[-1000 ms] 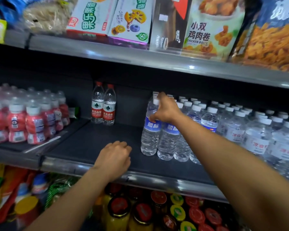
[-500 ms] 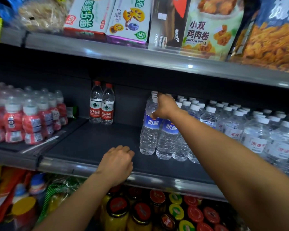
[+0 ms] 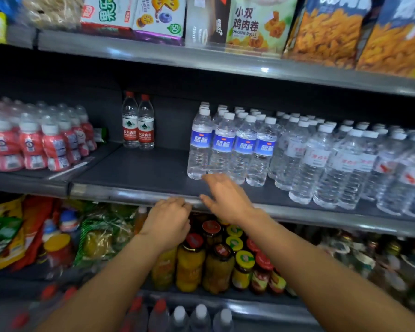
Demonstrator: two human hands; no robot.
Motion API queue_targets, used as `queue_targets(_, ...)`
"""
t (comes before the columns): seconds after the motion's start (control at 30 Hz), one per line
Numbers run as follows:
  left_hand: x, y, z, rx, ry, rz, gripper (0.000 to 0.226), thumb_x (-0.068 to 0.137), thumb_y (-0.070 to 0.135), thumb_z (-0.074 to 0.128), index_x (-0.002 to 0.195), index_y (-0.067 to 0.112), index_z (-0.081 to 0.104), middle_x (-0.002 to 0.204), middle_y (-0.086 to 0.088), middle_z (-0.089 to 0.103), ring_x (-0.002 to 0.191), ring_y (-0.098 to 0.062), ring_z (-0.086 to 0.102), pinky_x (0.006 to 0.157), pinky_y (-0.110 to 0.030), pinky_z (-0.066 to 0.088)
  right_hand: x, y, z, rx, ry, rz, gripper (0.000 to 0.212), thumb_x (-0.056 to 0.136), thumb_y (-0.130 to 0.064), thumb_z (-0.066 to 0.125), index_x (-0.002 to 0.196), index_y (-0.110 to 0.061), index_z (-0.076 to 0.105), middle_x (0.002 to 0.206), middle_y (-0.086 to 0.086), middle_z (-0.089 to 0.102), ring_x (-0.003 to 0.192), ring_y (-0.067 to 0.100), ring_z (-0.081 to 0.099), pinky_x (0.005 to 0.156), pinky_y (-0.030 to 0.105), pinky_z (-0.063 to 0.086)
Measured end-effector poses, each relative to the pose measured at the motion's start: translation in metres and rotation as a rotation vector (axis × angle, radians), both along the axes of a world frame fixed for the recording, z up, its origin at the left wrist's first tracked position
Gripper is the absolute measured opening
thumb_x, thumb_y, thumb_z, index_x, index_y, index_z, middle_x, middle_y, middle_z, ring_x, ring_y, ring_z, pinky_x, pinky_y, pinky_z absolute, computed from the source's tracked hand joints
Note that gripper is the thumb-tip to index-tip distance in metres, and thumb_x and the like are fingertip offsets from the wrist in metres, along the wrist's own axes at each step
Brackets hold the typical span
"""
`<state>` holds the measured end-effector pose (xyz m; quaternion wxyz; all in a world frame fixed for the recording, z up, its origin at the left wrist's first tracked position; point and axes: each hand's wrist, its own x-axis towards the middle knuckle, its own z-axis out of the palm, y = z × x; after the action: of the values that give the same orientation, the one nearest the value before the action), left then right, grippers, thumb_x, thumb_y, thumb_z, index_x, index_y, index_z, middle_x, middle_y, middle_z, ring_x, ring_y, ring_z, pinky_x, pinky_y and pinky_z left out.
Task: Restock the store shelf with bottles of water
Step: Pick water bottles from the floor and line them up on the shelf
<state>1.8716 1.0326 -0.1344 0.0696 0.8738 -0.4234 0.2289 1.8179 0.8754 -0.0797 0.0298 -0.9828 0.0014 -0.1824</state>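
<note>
a dark grey metal store shelf (image 3: 139, 171) with a silver front rail is seen in the middle of the head view. on it, right of centre, a row of four clear plastic water bottles with blue labels and white caps (image 3: 230, 149) is stood upright at the front, with further rows of the same kind packed behind. just to their right, a larger block of clear plastic water bottles with white and red labels (image 3: 333, 164) is stood, running off toward the right edge. at the back of the shelf, well apart from the blue-labelled row, two clear bottles with red caps and red labels (image 3: 138, 122) are placed side by side and touching. a bare stretch of shelf is left between these two groups. on the left section, small bottles in red wrappers with white caps (image 3: 31, 144) are crowded together.

the left hand (image 3: 167, 221) is held at the front rail with its fingers curled under and nothing gripped. the right hand (image 3: 225, 200) is held just beside it, over the shelf's front edge below the blue-labelled row, its fingers spread and relaxed, grasping nothing; contact with the nearest bottle cannot be judged through the blur.

above, boxed and bagged snacks (image 3: 249, 22) are lined up on the upper shelf. below, glass jars with red and yellow lids (image 3: 216, 259) are stocked.
</note>
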Motion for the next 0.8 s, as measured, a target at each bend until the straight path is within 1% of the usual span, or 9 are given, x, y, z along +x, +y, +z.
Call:
queue_targets(0.03, -0.014, 0.0, -0.007, 0.027, 0.026, 0.012, 0.027, 0.084, 0.029, 0.054, 0.105, 0.016, 0.064, 0.104, -0.005, 0.063, 0.104, -0.027, 0.058, 0.089, -0.037, 0.045, -0.018, 0.002, -0.016, 0.016, 0.016, 0.006, 0.05, 0.095, -0.033, 0.051, 0.139, -0.011, 0.04, 0.134, 0.011, 0.049, 0.126, 0.03, 0.042, 0.101, 0.039, 0.038)
queue_targets(0.1, -0.038, 0.003, -0.029, 0.105, 0.061, 0.053, 0.031, 0.09, 0.03, 0.046, 0.117, 0.018, 0.058, 0.116, -0.003, 0.057, 0.113, -0.024, 0.051, 0.092, -0.035, 0.04, -0.051, 0.006, -0.051, 0.034, 0.052, 0.015, 0.052, 0.095, -0.033, 0.05, 0.141, -0.012, 0.039, 0.134, 0.01, 0.049, 0.125, 0.028, 0.041, 0.102, 0.036, 0.034)
queue_targets(0.23, -0.093, 0.008, -0.08, 0.238, 0.199, 0.072, 0.028, 0.091, 0.025, 0.043, 0.115, 0.016, 0.056, 0.119, -0.005, 0.055, 0.112, -0.025, 0.049, 0.087, -0.035, 0.04, -0.112, 0.014, -0.125, 0.043, 0.168, -0.021, 0.046, 0.094, -0.03, 0.049, 0.135, -0.009, 0.043, 0.128, 0.011, 0.051, 0.12, 0.03, 0.043, 0.095, 0.036, 0.034)
queue_targets(0.33, -0.133, 0.012, -0.12, 0.312, 0.288, 0.06, 0.03, 0.092, 0.023, 0.043, 0.118, 0.014, 0.056, 0.12, -0.007, 0.056, 0.115, -0.026, 0.049, 0.091, -0.034, 0.038, -0.149, 0.02, -0.174, 0.103, 0.261, -0.06, 0.04, 0.093, -0.029, 0.05, 0.127, -0.009, 0.047, 0.125, 0.012, 0.052, 0.118, 0.03, 0.044, 0.094, 0.035, 0.033)
queue_targets(0.5, -0.181, 0.021, -0.188, 0.38, 0.459, 0.068, 0.029, 0.094, 0.023, 0.043, 0.118, 0.012, 0.053, 0.125, -0.009, 0.053, 0.116, -0.028, 0.049, 0.092, -0.037, 0.041, -0.191, 0.029, -0.25, 0.226, 0.404, -0.133, 0.045, 0.092, -0.027, 0.051, 0.133, -0.009, 0.044, 0.134, 0.014, 0.049, 0.123, 0.032, 0.042, 0.101, 0.037, 0.033)
queue_targets(0.6, -0.197, 0.026, -0.227, 0.431, 0.54, 0.045, 0.033, 0.093, 0.026, 0.044, 0.122, 0.012, 0.053, 0.127, -0.009, 0.052, 0.12, -0.028, 0.047, 0.098, -0.035, 0.038, -0.208, 0.034, -0.286, 0.261, 0.495, -0.173, 0.05, 0.092, -0.029, 0.051, 0.137, -0.009, 0.041, 0.135, 0.014, 0.049, 0.124, 0.032, 0.043, 0.102, 0.037, 0.034)
queue_targets(0.67, -0.204, 0.032, -0.245, 0.429, 0.565, 0.032, 0.032, 0.086, 0.026, 0.053, 0.114, 0.011, 0.06, 0.116, -0.011, 0.058, 0.112, -0.031, 0.054, 0.095, -0.037, 0.043, -0.218, 0.038, -0.305, 0.278, 0.542, -0.19, 0.05, 0.091, -0.029, 0.051, 0.136, -0.009, 0.041, 0.134, 0.013, 0.05, 0.122, 0.031, 0.043, 0.101, 0.036, 0.035)
queue_targets(0.73, -0.207, 0.037, -0.261, 0.452, 0.595, 0.015, 0.029, 0.065, 0.025, 0.07, 0.09, 0.011, 0.069, 0.089, -0.01, 0.064, 0.085, -0.031, 0.066, 0.074, -0.039, 0.055, -0.222, 0.042, -0.322, 0.313, 0.576, -0.198, 0.051, 0.09, -0.027, 0.052, 0.136, -0.009, 0.041, 0.133, 0.013, 0.05, 0.121, 0.03, 0.044, 0.101, 0.036, 0.037)
queue_targets(0.8, -0.204, 0.044, -0.287, 0.445, 0.559, 0.046, 0.03, 0.05, 0.027, 0.078, 0.077, 0.015, 0.069, 0.075, -0.006, 0.064, 0.07, -0.028, 0.066, 0.062, -0.036, 0.055, -0.222, 0.045, -0.336, 0.339, 0.614, -0.196, 0.052, 0.089, -0.026, 0.052, 0.137, -0.008, 0.041, 0.133, 0.014, 0.05, 0.122, 0.031, 0.044, 0.102, 0.037, 0.038)
